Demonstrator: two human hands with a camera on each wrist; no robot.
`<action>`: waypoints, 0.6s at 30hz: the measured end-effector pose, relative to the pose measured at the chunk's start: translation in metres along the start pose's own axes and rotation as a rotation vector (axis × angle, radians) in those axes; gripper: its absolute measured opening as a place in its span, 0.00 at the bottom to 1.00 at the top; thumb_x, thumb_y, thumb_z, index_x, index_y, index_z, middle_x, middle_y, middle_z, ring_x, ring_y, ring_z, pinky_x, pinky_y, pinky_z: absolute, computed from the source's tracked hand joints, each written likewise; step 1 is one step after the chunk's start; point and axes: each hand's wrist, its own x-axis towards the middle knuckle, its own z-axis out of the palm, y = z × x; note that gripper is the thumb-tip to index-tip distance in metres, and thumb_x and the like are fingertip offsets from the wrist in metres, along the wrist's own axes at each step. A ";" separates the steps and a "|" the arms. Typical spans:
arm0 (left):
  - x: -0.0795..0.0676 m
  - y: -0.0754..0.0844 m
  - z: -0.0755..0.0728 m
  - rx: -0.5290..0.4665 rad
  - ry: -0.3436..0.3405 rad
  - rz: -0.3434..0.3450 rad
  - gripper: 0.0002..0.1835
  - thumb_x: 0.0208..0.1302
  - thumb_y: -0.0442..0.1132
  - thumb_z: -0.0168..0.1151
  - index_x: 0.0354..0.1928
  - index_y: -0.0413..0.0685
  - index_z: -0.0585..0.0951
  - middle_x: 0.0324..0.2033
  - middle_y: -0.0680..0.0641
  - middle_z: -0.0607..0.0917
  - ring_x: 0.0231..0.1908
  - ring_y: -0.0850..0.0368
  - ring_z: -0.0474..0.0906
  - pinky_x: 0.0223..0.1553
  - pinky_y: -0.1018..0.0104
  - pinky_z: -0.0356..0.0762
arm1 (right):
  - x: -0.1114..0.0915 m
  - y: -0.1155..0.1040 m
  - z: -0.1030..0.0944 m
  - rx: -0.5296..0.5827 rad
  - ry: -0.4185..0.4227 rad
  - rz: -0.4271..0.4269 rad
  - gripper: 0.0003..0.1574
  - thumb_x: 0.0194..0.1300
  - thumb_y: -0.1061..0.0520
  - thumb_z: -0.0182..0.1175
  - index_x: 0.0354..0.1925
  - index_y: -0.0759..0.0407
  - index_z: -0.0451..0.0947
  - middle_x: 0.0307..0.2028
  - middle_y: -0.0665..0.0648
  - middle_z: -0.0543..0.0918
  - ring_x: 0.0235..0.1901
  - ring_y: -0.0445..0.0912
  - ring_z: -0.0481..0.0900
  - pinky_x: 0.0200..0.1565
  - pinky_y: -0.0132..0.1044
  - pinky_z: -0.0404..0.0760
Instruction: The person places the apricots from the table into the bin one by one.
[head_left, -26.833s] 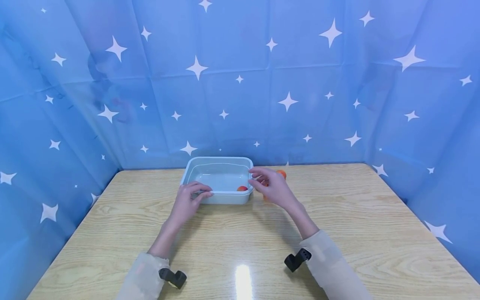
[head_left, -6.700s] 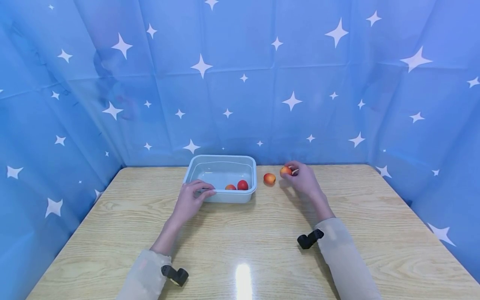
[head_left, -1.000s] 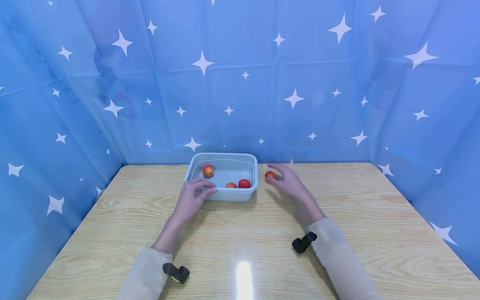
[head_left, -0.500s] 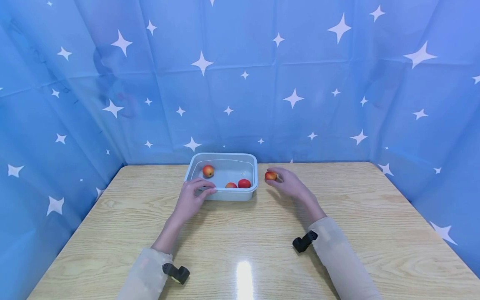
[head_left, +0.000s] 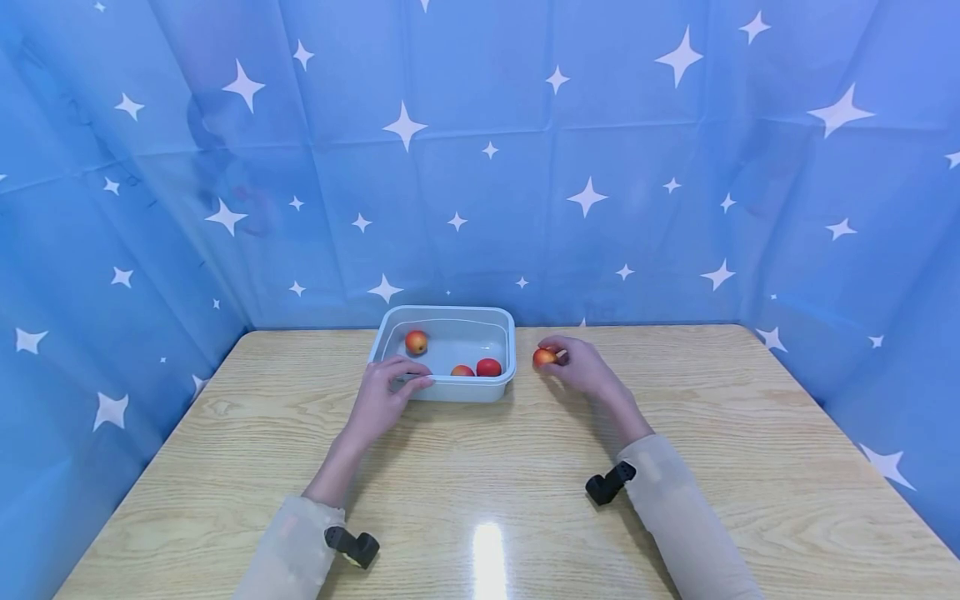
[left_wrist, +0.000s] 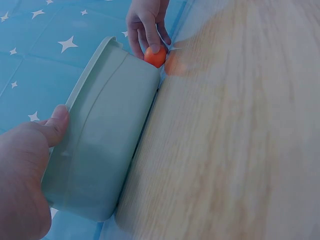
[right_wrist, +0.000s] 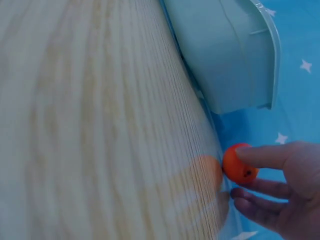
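Observation:
My left hand [head_left: 381,397] pinches the near rim of a pale blue plastic tub [head_left: 457,390] at its left part, thumb outside, as the left wrist view also shows. Inside lie a red-yellow apple [head_left: 416,342] at the back left, and an orange-red apple [head_left: 462,370] and a redder round fruit [head_left: 489,367] at the front right. Just right of the tub, my right hand [head_left: 587,367] holds another small red-yellow apple [head_left: 544,357] between thumb and fingers. In the right wrist view this apple [right_wrist: 240,165] shows a dark spot and sits at the table surface.
The wooden table [head_left: 450,492] spreads in front of the tub and to both sides. A blue curtain with white stars [head_left: 480,208] hangs right behind the tub and along both sides. Each sleeve carries a black wrist camera [head_left: 352,546].
Over the last second my right fingers have closed on the apple and shifted it slightly toward me. Since 6.7 seconds ago, an apple has appeared at the tub's back left. My left hand stays put.

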 end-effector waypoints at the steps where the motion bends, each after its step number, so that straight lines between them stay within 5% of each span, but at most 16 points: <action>1: 0.000 0.000 0.000 0.001 0.001 0.003 0.04 0.61 0.37 0.73 0.37 0.48 0.89 0.35 0.52 0.88 0.42 0.54 0.82 0.51 0.53 0.62 | 0.000 0.000 0.000 0.001 -0.003 0.005 0.25 0.67 0.60 0.67 0.60 0.66 0.77 0.52 0.65 0.82 0.45 0.56 0.81 0.46 0.47 0.81; 18: 0.000 -0.002 0.001 0.014 0.003 0.001 0.04 0.61 0.38 0.73 0.38 0.48 0.89 0.35 0.53 0.87 0.42 0.55 0.82 0.50 0.54 0.63 | -0.002 -0.005 -0.003 0.061 0.048 0.027 0.26 0.69 0.58 0.65 0.62 0.64 0.75 0.52 0.64 0.82 0.48 0.56 0.81 0.49 0.49 0.80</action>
